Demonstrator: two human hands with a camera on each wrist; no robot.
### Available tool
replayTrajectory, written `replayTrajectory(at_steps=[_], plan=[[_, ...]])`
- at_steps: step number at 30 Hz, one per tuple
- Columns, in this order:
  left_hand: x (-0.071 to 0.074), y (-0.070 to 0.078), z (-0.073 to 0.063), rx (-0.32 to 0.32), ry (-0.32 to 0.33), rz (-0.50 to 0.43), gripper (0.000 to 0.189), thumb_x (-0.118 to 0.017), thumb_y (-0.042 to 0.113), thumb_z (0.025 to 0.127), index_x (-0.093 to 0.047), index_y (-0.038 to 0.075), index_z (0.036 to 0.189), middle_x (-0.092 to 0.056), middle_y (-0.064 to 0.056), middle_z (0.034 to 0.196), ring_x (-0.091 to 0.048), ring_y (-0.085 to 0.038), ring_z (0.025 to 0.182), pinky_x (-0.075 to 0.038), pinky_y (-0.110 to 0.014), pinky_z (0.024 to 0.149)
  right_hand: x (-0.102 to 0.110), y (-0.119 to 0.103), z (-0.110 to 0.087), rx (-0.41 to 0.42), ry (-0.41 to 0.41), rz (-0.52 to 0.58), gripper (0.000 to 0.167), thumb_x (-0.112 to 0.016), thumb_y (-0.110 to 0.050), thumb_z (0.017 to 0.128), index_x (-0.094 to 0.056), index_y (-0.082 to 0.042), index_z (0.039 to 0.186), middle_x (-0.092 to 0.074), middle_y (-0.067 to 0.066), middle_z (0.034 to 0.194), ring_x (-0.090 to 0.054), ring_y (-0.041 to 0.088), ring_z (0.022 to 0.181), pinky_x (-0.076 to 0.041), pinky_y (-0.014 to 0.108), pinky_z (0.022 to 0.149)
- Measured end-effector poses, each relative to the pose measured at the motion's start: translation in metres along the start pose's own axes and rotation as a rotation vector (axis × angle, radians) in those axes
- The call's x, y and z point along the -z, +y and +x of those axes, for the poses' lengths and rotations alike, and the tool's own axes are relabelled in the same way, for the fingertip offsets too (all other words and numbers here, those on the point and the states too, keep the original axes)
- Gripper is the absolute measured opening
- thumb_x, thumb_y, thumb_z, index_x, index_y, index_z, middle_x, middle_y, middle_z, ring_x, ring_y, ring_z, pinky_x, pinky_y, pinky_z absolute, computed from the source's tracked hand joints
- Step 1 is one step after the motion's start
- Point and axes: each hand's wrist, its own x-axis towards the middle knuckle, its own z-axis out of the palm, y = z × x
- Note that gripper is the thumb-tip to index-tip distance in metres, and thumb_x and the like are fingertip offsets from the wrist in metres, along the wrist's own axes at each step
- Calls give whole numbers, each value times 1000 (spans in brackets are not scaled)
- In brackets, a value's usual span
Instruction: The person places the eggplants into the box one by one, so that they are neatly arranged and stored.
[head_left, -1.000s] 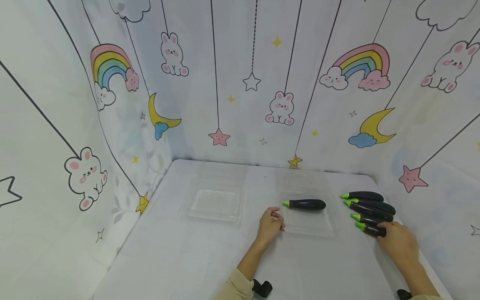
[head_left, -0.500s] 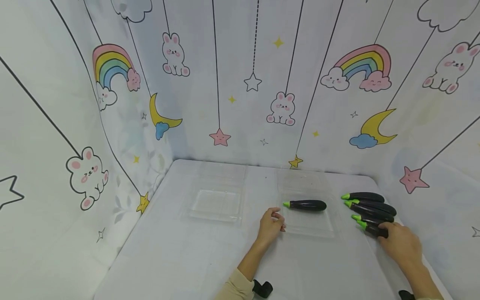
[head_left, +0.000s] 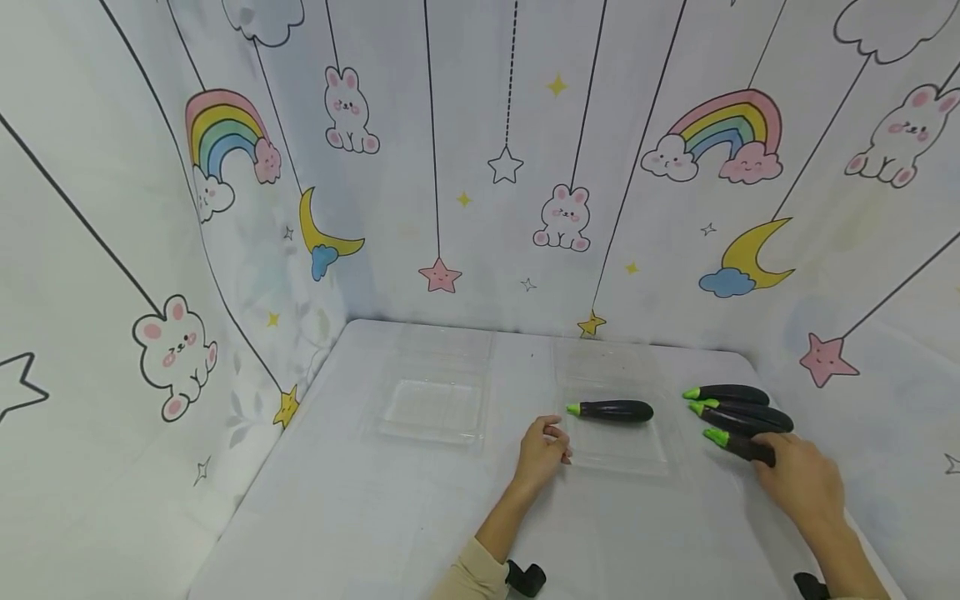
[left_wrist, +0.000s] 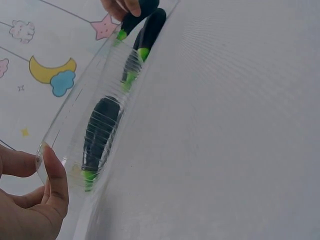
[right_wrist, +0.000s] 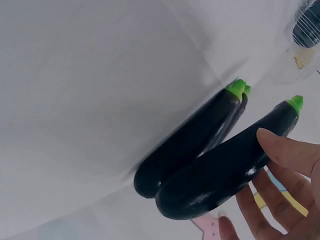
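Note:
My right hand [head_left: 801, 479] holds an eggplant [head_left: 742, 447] at the right of the table. In the right wrist view the thumb lies on one side of this eggplant [right_wrist: 220, 167] and the fingers on the other, with its green stem end past the thumb. Other dark eggplants [head_left: 746, 419] lie close behind it. My left hand [head_left: 543, 450] is at the left edge of a clear plastic box [head_left: 618, 464]. Thumb and finger pinch the rim of that box in the left wrist view. Inside the box lies one eggplant [head_left: 615, 410], stem to the left.
A second clear plastic box [head_left: 431, 435] stands with its lid folded back on the left of the white table [head_left: 337, 508]. Behind the table hangs a printed curtain [head_left: 480, 100] with rabbits, stars and rainbows.
The eggplant in my right hand has moved slightly away from me and now overlaps the spot of the one behind it. My left hand and the box have stayed put.

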Motion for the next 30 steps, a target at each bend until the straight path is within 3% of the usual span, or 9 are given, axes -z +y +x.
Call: replayTrajectory(at_steps=[18, 30], plan=[[1, 1, 0, -6, 2, -16, 40, -61, -7, 98, -54, -12, 136, -63, -13, 99, -64, -9, 65, -62, -26, 61, 14, -24, 4, 27, 79, 21, 40, -85, -8, 76, -72, 2, 113, -64, 35, 119, -57, 62, 107, -46, 73, 78], [0, -3, 2, 12, 2, -4, 41, -62, -5, 98, -54, -11, 137, -63, -8, 98, -64, -7, 66, -60, -22, 61, 20, -45, 5, 57, 142, 28, 40, -86, -7, 75, -73, 1, 112, -65, 33, 118, -58, 60, 109, -46, 72, 83]])
